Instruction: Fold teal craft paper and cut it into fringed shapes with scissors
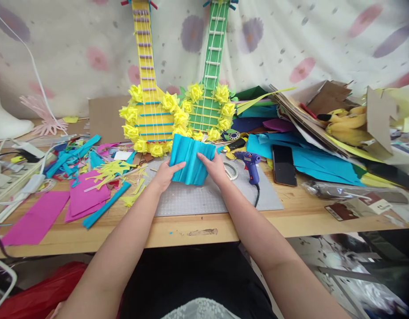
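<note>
Between my hands is a blue sheet of crepe paper point(190, 161), wavy with soft upright folds, held over the grey cutting mat point(197, 201). My left hand point(164, 174) pinches its left edge, thumb in front and the other fingers hidden behind. My right hand point(215, 167) grips the right edge the same way. Just beyond the paper stand a yellow toy guitar point(147, 84) and a green toy guitar point(213, 57), both trimmed with yellow paper flowers point(171, 103). A blue glue gun point(251, 166) rests on the mat right of my right hand, near a tape roll point(231, 170).
Magenta paper sheets point(86, 195), a rolled blue strip point(106, 206) and yellow scraps point(114, 170) lie at left, near power strips point(11, 186). At right are a phone point(284, 165), blue paper point(320, 159) and stacked cardboard point(297, 115). The table's front edge point(204, 239) is close to my body.
</note>
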{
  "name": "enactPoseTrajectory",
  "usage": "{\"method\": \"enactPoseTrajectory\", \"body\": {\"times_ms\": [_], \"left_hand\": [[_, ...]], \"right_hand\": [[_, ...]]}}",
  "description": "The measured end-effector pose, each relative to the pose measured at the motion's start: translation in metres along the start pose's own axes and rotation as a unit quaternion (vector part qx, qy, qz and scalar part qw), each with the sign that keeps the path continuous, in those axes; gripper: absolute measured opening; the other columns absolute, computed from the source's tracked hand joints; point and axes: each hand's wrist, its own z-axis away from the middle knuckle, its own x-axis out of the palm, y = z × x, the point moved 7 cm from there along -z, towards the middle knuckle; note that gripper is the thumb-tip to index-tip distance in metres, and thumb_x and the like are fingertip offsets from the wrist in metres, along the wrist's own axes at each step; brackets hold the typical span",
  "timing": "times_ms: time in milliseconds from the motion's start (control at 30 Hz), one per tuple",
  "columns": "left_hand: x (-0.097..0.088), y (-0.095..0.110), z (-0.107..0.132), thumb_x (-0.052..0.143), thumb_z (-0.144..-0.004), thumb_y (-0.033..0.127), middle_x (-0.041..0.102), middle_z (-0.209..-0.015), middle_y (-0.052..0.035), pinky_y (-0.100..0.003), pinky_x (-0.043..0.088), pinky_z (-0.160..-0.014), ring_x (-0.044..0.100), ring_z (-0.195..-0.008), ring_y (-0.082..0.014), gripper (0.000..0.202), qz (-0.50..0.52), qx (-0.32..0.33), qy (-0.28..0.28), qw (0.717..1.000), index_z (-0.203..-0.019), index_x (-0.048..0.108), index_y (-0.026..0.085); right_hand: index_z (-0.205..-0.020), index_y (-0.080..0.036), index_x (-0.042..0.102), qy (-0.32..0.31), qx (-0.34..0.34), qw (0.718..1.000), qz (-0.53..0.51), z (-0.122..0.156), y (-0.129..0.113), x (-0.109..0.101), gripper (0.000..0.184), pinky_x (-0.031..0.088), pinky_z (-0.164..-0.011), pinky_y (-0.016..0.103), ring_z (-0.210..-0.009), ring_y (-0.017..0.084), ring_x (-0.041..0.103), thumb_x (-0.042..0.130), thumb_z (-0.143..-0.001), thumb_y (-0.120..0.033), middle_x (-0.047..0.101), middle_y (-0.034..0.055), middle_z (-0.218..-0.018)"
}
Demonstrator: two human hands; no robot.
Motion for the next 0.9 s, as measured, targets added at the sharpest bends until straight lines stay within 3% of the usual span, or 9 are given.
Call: {"method": "enactPoseTrajectory", "body": {"times_ms": [133,267,400,500,633,767,900], "left_hand": [[-0.015,0.007,-0.003,0.077,-0.063,0.028,0.074,-0.097,-0.0093,-0.044,0.053,-0.090,0.067,-0.098,-0.0273,0.035,0.031,0.012,0.045,0.998,-0.094,0.069,0.015],[-0.030,0.004,-0.011,0.070,-0.073,0.027,0.072,-0.107,-0.0091,-0.043,0.048,-0.098,0.063,-0.110,-0.0251,0.033,0.017,0.043,0.089,0.995,-0.104,0.068,0.016],[-0.041,0.008,-0.013,0.067,-0.077,0.038,0.067,-0.118,-0.0086,-0.041,0.041,-0.106,0.054,-0.123,-0.0239,0.039,-0.015,0.113,0.152,0.982,-0.112,0.065,0.019],[-0.040,0.014,-0.011,0.070,-0.073,0.046,0.066,-0.120,-0.0105,-0.042,0.042,-0.105,0.052,-0.125,-0.0260,0.048,-0.020,0.130,0.132,0.983,-0.112,0.065,0.019],[-0.042,0.018,-0.008,0.077,-0.066,0.044,0.069,-0.113,-0.0124,-0.045,0.046,-0.101,0.057,-0.119,-0.0289,0.049,-0.027,0.098,0.126,0.987,-0.106,0.067,0.018],[-0.041,0.021,-0.006,0.074,-0.070,0.043,0.070,-0.110,-0.0118,-0.045,0.047,-0.100,0.058,-0.118,-0.0274,0.044,-0.010,0.090,0.119,0.989,-0.106,0.067,0.019],[-0.047,0.029,-0.003,0.080,-0.062,0.034,0.071,-0.104,-0.0110,-0.046,0.049,-0.098,0.062,-0.112,-0.0269,0.045,0.001,0.107,0.140,0.984,-0.102,0.067,0.018]], "right_hand": [[-0.094,-0.019,0.065,0.024,0.002,0.999,-0.023,-0.007,0.002,-0.011,0.041,0.051,-0.091,0.043,-0.101,0.026,0.066,0.069,-0.068,-0.049,0.072,0.0068,-0.103],[-0.085,-0.019,0.064,0.040,-0.016,0.999,0.031,-0.008,-0.002,-0.020,0.037,0.051,-0.089,0.042,-0.095,0.027,0.066,0.066,-0.069,-0.052,0.073,0.0059,-0.093],[-0.082,-0.018,0.064,0.055,-0.014,0.997,0.057,-0.008,-0.002,-0.024,0.037,0.050,-0.088,0.044,-0.095,0.029,0.065,0.065,-0.069,-0.052,0.071,0.0073,-0.090],[-0.086,-0.018,0.063,0.060,0.011,0.998,-0.032,-0.008,0.003,-0.023,0.039,0.051,-0.089,0.044,-0.099,0.028,0.065,0.069,-0.065,-0.050,0.071,0.0090,-0.097],[-0.088,-0.019,0.061,0.043,0.060,0.988,-0.134,-0.007,0.010,-0.016,0.041,0.052,-0.089,0.044,-0.100,0.027,0.066,0.071,-0.062,-0.050,0.072,0.0087,-0.097],[-0.092,-0.021,0.061,0.046,0.074,0.981,-0.171,-0.007,0.011,-0.017,0.043,0.052,-0.091,0.045,-0.104,0.027,0.065,0.072,-0.062,-0.051,0.072,0.0078,-0.099],[-0.092,-0.020,0.063,0.070,0.085,0.980,-0.168,-0.008,0.011,-0.026,0.044,0.053,-0.091,0.046,-0.105,0.028,0.064,0.074,-0.060,-0.048,0.071,0.0083,-0.103]]}}
